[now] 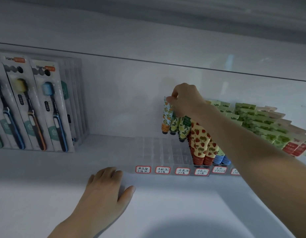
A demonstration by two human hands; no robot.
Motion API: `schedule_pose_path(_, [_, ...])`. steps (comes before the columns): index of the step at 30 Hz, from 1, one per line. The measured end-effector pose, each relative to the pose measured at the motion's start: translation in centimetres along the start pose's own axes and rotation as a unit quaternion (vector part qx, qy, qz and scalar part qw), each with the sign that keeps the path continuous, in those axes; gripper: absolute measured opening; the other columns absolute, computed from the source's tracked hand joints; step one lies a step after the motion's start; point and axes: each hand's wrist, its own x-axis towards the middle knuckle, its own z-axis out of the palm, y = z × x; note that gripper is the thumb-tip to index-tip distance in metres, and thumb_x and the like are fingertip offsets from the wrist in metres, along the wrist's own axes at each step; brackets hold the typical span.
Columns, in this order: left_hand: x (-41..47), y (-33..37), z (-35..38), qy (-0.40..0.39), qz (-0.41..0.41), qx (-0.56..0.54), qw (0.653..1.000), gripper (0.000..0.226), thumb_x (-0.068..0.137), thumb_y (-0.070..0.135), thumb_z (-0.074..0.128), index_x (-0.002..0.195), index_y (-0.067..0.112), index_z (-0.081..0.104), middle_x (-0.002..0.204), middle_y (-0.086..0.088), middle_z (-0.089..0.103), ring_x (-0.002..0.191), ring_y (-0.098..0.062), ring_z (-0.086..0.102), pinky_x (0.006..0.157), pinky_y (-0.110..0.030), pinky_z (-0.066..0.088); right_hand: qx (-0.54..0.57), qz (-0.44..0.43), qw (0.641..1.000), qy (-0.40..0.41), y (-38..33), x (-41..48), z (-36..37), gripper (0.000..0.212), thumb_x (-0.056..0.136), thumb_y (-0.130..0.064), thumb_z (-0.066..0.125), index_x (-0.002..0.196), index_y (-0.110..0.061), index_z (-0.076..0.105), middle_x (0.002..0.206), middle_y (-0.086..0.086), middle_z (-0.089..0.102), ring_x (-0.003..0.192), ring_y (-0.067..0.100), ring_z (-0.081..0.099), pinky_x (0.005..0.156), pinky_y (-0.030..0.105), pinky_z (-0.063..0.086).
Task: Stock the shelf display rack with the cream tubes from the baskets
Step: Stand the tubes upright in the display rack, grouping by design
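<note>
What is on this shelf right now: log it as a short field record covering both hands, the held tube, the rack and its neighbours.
left hand: open, flat on the white shelf
right hand: pinches the top of the orange-print cream tube
orange-print cream tube: near upright, cap down, at the rack's back, beside yellow-flower tubes
display rack: clear; left front slots empty
strawberry tubes: front right of rack
toothbrush packs: left of rack
</note>
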Motion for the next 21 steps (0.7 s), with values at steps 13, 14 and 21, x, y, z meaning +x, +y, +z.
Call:
schedule_pose_path(13, [0.1,0.0,-0.2,-0.026,-0.005,0.003,1.000,0.044,0.069,0.049,0.044,0.064,0.009,0.063,0.070,-0.007,0.064,0.059,-0.030,0.063,0.049,-0.039,0.053,-0.067,-0.030,0.997,0.017,0.0,-0.3,-0.6,0.029,0.094,-0.027,0.053,0.102,0.000,0.061,0.099,0.014,0.064,0.082,0.029,0.065,0.074,0.037,0.053])
schedule_pose_path(14, [0.1,0.0,-0.3,-0.033,-0.006,0.005,0.999,0.044,0.070,0.049,0.044,0.065,0.010,0.063,0.070,-0.006,0.064,0.059,-0.029,0.063,0.049,-0.039,0.054,-0.066,-0.037,0.997,0.032,-0.1,-0.5,-0.6,0.028,0.095,-0.027,0.051,0.101,-0.001,0.061,0.098,0.013,0.065,0.081,0.029,0.065,0.073,0.037,0.052])
schedule_pose_path(21, [0.7,0.6,-1.8,-0.065,0.008,0.006,0.998,0.043,0.073,0.044,0.043,0.066,0.008,0.064,0.081,-0.012,0.068,0.067,-0.032,0.066,0.060,-0.038,0.055,-0.054,-0.125,0.985,0.103,0.6,-4.5,-0.5,0.025,0.097,-0.024,0.043,0.101,-0.007,0.061,0.095,0.008,0.065,0.087,0.025,0.060,0.071,0.032,0.048])
